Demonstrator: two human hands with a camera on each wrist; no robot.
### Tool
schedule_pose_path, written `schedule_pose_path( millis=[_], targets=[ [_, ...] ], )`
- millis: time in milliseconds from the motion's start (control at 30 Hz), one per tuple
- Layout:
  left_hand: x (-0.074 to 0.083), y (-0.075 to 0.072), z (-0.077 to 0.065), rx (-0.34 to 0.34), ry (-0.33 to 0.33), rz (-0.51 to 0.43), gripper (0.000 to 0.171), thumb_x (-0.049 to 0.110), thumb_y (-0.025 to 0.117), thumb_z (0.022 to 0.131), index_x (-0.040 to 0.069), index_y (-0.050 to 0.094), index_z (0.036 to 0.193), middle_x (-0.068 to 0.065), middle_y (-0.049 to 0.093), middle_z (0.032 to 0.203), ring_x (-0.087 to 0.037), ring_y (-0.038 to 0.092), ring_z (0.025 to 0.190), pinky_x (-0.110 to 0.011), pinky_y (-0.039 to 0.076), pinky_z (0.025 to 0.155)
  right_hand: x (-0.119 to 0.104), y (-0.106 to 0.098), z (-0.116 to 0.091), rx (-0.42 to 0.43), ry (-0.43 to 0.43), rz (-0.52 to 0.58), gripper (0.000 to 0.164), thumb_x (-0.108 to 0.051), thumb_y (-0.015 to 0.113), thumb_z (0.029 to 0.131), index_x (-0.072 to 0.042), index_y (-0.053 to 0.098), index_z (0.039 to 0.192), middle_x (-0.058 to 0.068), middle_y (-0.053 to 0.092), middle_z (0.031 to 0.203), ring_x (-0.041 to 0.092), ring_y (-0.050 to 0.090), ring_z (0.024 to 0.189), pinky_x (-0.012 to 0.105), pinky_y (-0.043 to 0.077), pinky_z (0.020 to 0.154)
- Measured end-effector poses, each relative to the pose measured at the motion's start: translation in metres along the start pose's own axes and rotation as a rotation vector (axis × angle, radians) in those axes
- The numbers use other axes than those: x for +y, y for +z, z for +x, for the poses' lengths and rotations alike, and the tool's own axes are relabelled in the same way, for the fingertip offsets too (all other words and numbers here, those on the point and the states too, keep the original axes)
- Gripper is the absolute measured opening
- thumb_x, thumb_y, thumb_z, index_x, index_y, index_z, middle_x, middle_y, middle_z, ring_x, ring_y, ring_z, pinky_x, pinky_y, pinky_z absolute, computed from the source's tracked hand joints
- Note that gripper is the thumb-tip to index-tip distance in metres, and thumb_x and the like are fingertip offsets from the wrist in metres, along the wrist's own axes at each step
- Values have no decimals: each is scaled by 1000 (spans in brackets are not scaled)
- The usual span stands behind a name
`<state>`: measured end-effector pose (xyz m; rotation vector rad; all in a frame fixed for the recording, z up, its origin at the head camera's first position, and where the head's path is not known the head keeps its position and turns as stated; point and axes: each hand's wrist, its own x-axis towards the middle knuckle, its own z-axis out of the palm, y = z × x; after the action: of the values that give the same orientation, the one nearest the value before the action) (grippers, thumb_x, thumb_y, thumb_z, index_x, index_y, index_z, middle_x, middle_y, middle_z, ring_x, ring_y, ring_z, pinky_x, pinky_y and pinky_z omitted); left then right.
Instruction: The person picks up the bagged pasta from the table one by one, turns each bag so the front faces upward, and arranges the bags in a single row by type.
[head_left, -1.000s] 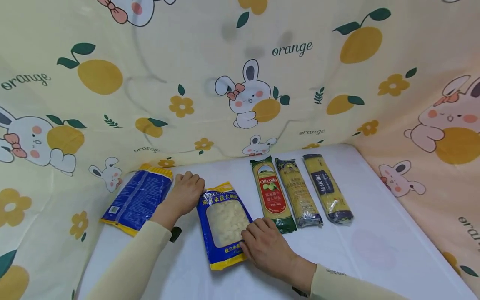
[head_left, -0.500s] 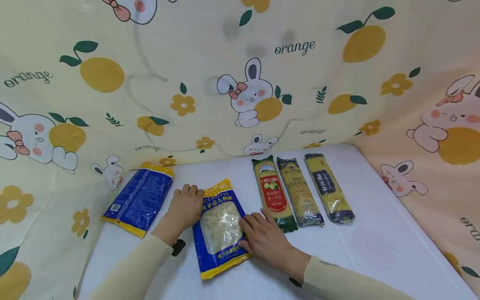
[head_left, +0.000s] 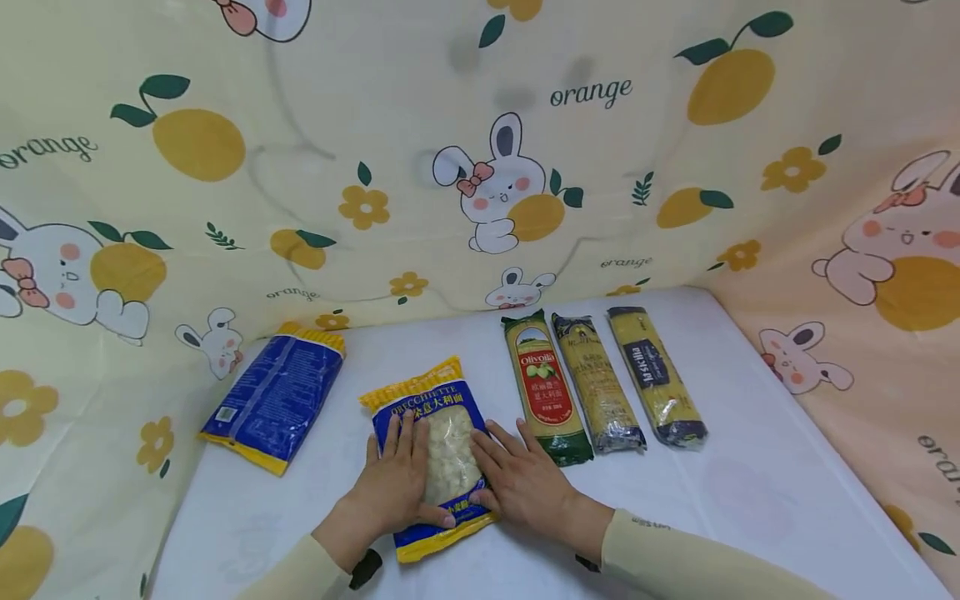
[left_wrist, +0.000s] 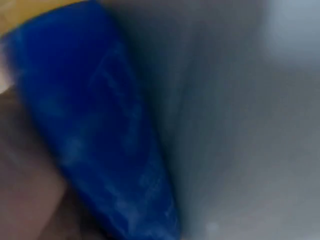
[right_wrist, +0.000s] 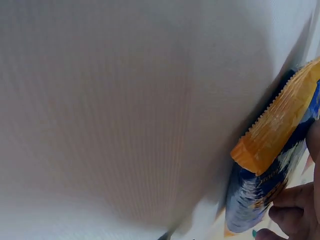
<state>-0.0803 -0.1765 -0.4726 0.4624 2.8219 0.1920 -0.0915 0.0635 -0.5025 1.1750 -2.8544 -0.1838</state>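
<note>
A blue and yellow bag of orecchiette pasta (head_left: 452, 450) lies face up on the white table, its clear window showing pale pasta. My left hand (head_left: 392, 482) rests on its left side, fingers extended over the front and thumb near the lower end. On the opposite edge, my right hand (head_left: 531, 483) touches the bag with fairly straight fingers. Blue wrapping (left_wrist: 95, 120) fills much of the left wrist view, which is blurred. The right wrist view catches the yellow end seal (right_wrist: 275, 135) beside the right-hand fingers (right_wrist: 292, 207).
Another blue and yellow bag (head_left: 277, 400) lies back up at the left. Toward the right are three long packs of spaghetti: a red-labelled one (head_left: 546, 387), a golden one (head_left: 597, 383) and a dark-labelled one (head_left: 656, 375). A printed cloth (head_left: 420, 167) hangs behind the table (head_left: 712, 517).
The pasta bag has slid slightly toward me and left. My left hand has moved from its upper left edge down onto its front, fingers now spread; the right hand stays at the right edge.
</note>
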Motion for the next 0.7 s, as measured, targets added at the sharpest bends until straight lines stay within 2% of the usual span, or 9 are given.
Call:
schedule_pose_path(
  millis=[167, 267, 367, 500, 700],
  targets=[
    [-15, 10, 6, 61, 109, 79, 139, 81, 74, 76, -9, 14, 164, -38, 11, 169, -55, 12, 159, -67, 21, 126, -1, 1, 1, -8, 20, 44, 77, -65, 35, 108, -12, 39, 164, 5, 37, 171, 28, 29, 160, 62, 25, 126],
    [-23, 15, 13, 113, 179, 151, 137, 82, 70, 78, -10, 15, 164, -38, 13, 169, -53, 14, 159, -65, 20, 127, 0, 1, 0, -5, 35, 64, 78, -66, 37, 108, -11, 39, 164, 7, 37, 170, 29, 30, 160, 63, 25, 126],
    [-28, 20, 22, 152, 226, 175, 136, 82, 68, 79, -11, 16, 163, -38, 13, 169, -52, 15, 159, -64, 19, 127, 3, 2, 0, 10, 51, 65, 79, -66, 40, 107, -10, 40, 163, 7, 39, 169, 29, 31, 159, 64, 25, 126],
    [-28, 20, 37, 156, 241, 206, 135, 85, 63, 80, -8, 15, 165, -35, 11, 171, -49, 12, 161, -61, 18, 129, 10, 2, 0, 31, 79, 58, 78, -63, 44, 107, -8, 43, 161, 9, 41, 168, 30, 34, 158, 63, 27, 125],
    [-24, 5, 67, 100, 251, 278, 136, 90, 55, 79, -4, 9, 167, -29, 6, 173, -43, 7, 163, -57, 18, 130, 28, 3, 6, 3, 147, 129, 78, -61, 46, 107, -7, 39, 163, 12, 38, 169, 34, 31, 159, 64, 22, 127]
  ],
)
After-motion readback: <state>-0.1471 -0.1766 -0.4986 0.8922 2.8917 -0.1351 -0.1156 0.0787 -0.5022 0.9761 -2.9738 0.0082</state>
